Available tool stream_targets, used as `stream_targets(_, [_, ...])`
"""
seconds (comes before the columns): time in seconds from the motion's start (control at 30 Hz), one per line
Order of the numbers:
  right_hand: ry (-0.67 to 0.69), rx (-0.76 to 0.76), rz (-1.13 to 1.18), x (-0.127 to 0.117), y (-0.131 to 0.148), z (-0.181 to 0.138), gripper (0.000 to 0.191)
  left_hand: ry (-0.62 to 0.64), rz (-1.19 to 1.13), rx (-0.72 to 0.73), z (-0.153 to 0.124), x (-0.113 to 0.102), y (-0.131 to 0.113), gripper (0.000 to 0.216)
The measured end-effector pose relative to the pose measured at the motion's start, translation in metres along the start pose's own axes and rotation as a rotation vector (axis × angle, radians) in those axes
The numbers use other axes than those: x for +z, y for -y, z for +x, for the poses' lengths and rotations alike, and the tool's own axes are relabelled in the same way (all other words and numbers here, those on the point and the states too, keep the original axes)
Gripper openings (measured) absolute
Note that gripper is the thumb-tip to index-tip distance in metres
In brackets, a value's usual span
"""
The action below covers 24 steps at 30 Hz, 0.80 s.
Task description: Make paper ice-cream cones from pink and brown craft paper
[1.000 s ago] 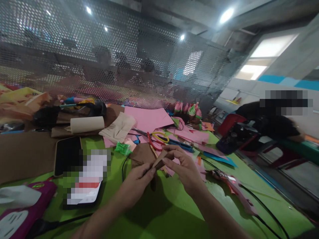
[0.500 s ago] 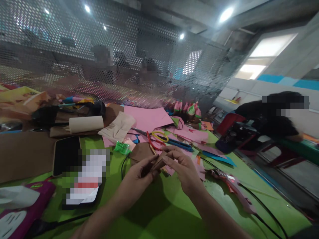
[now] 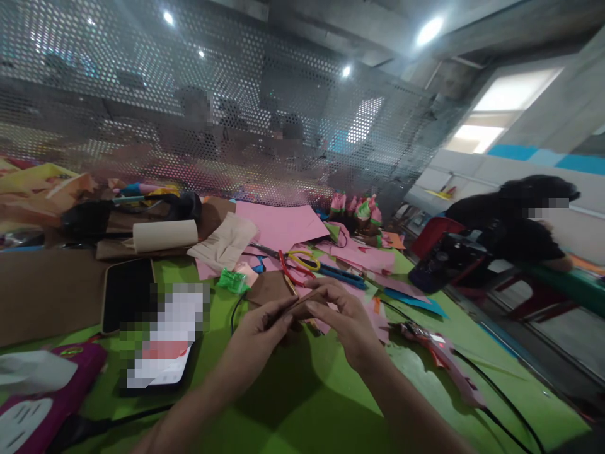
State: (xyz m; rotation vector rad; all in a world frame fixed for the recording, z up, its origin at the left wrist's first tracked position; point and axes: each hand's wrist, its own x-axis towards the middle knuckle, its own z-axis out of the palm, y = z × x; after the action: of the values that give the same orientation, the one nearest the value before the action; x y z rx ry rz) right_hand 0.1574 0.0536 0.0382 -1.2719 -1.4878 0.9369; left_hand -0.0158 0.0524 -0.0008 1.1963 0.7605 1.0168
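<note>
A small folded piece of brown paper (image 3: 302, 306) is held above the green table between both my hands. My left hand (image 3: 265, 328) is closed on its left end, thumb on the near side. On the right end, my right hand (image 3: 343, 321) pinches it between thumb and fingers. Just beyond lies a flat brown sheet (image 3: 270, 288) with pink paper scraps around it. Scissors with red handles (image 3: 295, 271) and a pair with yellow and blue handles (image 3: 326, 268) rest on the scraps past my fingertips.
A pink glue gun (image 3: 454, 366) with a black cord lies at right. To the left are a lit phone (image 3: 170, 340), a dark phone (image 3: 127, 295), a purple tissue box (image 3: 70, 391) and a paper roll (image 3: 164, 236). A person in black (image 3: 515, 233) sits at another table.
The brown paper between my hands has tilted flatter, and my left fingers have closed more along it. The person at right has shifted slightly.
</note>
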Motion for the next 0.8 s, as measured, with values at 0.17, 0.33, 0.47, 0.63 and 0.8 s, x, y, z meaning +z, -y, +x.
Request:
stream_targets(0.17, [0.002, -0.032, -0.068, -0.001, 0.0, 0.001, 0.017, 0.007, -0.007, -0.042, -0.001, -0.001, -0.001, 0.049])
stream_targets(0.33, [0.096, -0.208, -0.283, -0.003, 0.005, 0.0, 0.009, 0.048, 0.063, -0.049, -0.002, -0.004, -0.005, 0.046])
stream_targets(0.47, [0.176, -0.305, -0.322, -0.003, 0.005, 0.001, 0.011, 0.094, 0.15, -0.013, -0.001, -0.003, -0.002, 0.045])
stream_targets(0.63, [0.147, -0.299, -0.281, -0.005, 0.001, 0.004, 0.01, 0.046, 0.168, -0.013, 0.0, -0.003, 0.0, 0.039])
stream_targets(0.8, [0.034, -0.3, -0.214, -0.012, 0.0, 0.006, 0.016, -0.054, 0.174, 0.062, 0.0, -0.005, -0.005, 0.037])
